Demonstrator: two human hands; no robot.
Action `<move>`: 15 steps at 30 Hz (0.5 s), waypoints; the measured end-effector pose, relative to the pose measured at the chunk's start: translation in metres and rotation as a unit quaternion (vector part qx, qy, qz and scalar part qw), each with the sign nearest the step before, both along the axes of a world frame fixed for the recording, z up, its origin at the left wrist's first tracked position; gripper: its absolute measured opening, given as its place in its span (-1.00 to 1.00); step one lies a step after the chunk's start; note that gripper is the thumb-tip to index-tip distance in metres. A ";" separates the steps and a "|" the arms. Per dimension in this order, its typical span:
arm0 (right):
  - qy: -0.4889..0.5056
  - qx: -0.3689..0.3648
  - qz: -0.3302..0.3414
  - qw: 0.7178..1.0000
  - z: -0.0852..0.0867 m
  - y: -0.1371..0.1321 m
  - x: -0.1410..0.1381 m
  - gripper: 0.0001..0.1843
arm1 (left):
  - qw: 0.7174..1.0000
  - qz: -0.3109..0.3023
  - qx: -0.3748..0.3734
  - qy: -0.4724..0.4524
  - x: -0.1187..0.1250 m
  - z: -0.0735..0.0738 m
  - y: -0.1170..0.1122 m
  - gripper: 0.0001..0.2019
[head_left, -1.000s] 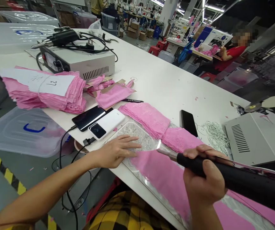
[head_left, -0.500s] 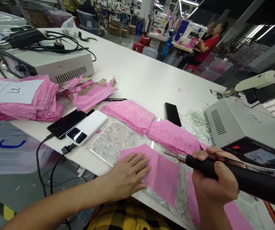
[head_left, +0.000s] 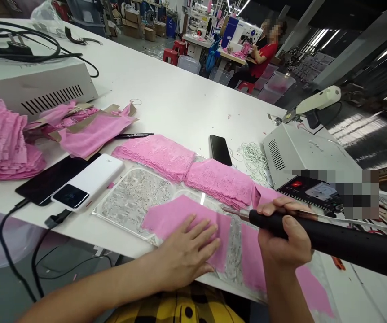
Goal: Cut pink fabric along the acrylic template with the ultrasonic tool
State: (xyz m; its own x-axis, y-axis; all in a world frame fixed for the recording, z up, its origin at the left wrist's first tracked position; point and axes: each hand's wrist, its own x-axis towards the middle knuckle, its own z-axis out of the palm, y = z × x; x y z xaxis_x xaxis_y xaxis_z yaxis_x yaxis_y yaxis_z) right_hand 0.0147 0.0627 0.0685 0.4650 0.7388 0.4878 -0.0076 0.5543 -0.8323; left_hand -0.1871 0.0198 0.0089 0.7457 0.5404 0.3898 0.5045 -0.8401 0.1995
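My left hand [head_left: 188, 255] lies flat with its fingers spread on a pink fabric piece [head_left: 169, 217], which rests on a glittery grey template board [head_left: 126, 197]. My right hand [head_left: 286, 242] is wrapped round the thick black handle of a hand-held cutting tool with a pointed metal tip [head_left: 335, 240]. That tip hovers by the fabric's upper right corner; whether it touches cannot be made out. Along the handle a thin metal strip shows, its kind unclear. A second pink piece [head_left: 252, 260] lies partly under my right wrist. Two stacks of pink lace pieces, a left stack [head_left: 160, 154] and a right stack [head_left: 220, 181], sit beyond.
A white power bank [head_left: 95, 177] and a phone [head_left: 41, 179] lie to the left, cables hanging off the edge. Behind the stacks are another phone [head_left: 220, 150] and tangled elastic cord [head_left: 254, 159]. Grey control boxes flank me, one right [head_left: 308, 148]. A person in red [head_left: 264, 58] sits sewing.
The view has swung right, so things appear further left. My left hand stays flat on the fabric, and the cutting tool remains in my right hand near the same corner.
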 end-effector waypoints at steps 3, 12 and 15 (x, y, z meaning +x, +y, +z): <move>-0.002 -0.006 -0.011 1.000 0.000 -0.004 0.009 -0.87 | 1.000 -0.028 0.008 -0.004 0.005 0.000 -0.002 -0.55; 0.001 -0.015 -0.016 1.000 -0.007 -0.016 0.025 -0.85 | 0.997 -0.059 0.041 -0.016 0.011 -0.003 -0.008 -0.58; 0.002 -0.013 -0.014 1.000 -0.008 -0.017 0.024 -0.84 | 0.997 -0.058 0.047 -0.021 0.011 -0.004 -0.008 -0.59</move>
